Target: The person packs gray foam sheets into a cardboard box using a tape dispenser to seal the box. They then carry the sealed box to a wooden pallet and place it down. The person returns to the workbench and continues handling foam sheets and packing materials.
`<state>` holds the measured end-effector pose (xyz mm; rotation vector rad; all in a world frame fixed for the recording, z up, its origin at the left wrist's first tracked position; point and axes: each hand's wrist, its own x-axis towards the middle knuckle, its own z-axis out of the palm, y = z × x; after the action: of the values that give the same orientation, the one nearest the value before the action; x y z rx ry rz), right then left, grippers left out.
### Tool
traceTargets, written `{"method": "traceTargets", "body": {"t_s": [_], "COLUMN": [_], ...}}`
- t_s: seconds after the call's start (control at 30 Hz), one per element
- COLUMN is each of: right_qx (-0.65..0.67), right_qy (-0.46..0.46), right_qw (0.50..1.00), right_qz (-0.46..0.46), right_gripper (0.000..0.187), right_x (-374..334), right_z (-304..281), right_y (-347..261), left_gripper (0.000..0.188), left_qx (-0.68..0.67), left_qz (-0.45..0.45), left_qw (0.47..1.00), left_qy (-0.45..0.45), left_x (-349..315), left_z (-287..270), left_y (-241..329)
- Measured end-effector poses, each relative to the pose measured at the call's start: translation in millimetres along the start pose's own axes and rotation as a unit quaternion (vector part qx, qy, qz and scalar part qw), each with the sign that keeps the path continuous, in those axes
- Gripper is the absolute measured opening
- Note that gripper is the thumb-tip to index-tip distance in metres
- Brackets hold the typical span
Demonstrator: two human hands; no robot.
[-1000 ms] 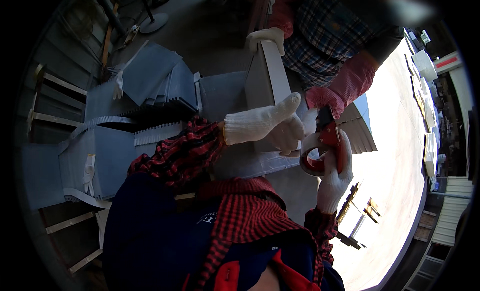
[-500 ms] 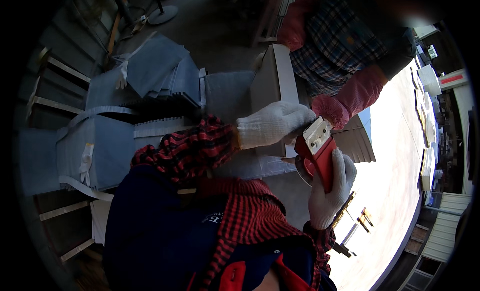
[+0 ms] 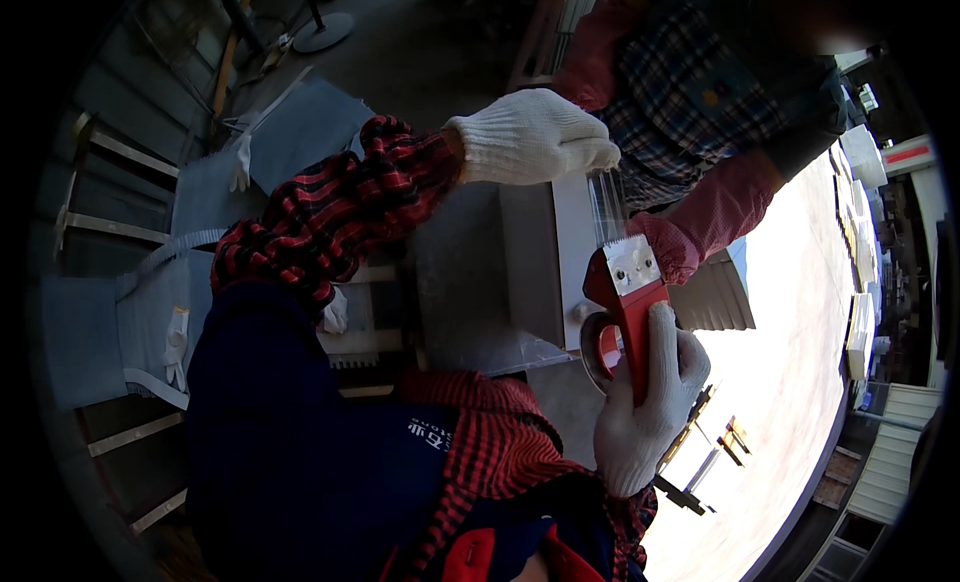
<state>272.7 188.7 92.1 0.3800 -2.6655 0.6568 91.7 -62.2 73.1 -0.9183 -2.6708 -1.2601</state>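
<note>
My right hand, in a white knit glove, is wrapped round a red tape dispenser with a toothed metal edge. A roll sits low on the dispenser's left side. From the toothed edge a strip of clear tape runs up to my left hand, also white-gloved, whose fingers pinch its free end. The stretched tape passes over the far top part of a pale box-like pack, which stands on the table in front of me. The dispenser hangs at the pack's right end.
Across the pack stands a co-worker in a plaid apron, with pink sleeves near the pack and dispenser. Grey sheets are stacked at left, with a loose white glove. Bright ground lies at right.
My left hand has moved up and away from the dispenser, drawing out a length of clear tape. The dispenser has shifted slightly down and left with my right hand.
</note>
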Motion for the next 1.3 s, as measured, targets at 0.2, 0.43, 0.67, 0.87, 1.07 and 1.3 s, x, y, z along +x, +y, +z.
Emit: {"method": "traceTargets", "body": {"t_s": [0.2,0.43,0.67,0.87,1.07,1.3], "right_qx": [-0.007,-0.032,-0.058,-0.094,-0.113,-0.096], "right_qy": [-0.050,-0.077,-0.092,-0.120,-0.118,-0.108], "right_qw": [0.998,0.997,0.994,0.988,0.985,0.988], "right_qz": [0.036,-0.004,-0.030,-0.037,-0.051,-0.056], "right_gripper": [0.065,0.062,0.062,0.061,0.063,0.061], "right_x": [-3.1,30.0,60.2,66.4,67.2,69.8], "right_z": [6.3,32.7,70.5,74.2,74.4,74.3], "right_y": [1.8,-5.4,-4.3,-12.6,-16.3,-10.5], "left_gripper": [0.034,0.040,0.039,0.055,0.059,0.077], "left_qx": [0.051,0.209,0.273,0.062,0.041,0.129], "left_qz": [-0.042,-0.065,-0.108,-0.261,-0.322,-0.436], "left_qw": [0.998,0.971,0.945,0.952,0.933,0.870], "left_qy": [0.014,-0.090,-0.144,-0.151,-0.155,-0.188], "left_x": [8.3,47.2,68.8,54.7,58.8,-25.9], "left_z": [-23.1,-38.1,-10.2,28.6,38.4,74.9], "left_y": [-59.9,-88.4,-175.8,-189.1,-187.5,-179.9]}}
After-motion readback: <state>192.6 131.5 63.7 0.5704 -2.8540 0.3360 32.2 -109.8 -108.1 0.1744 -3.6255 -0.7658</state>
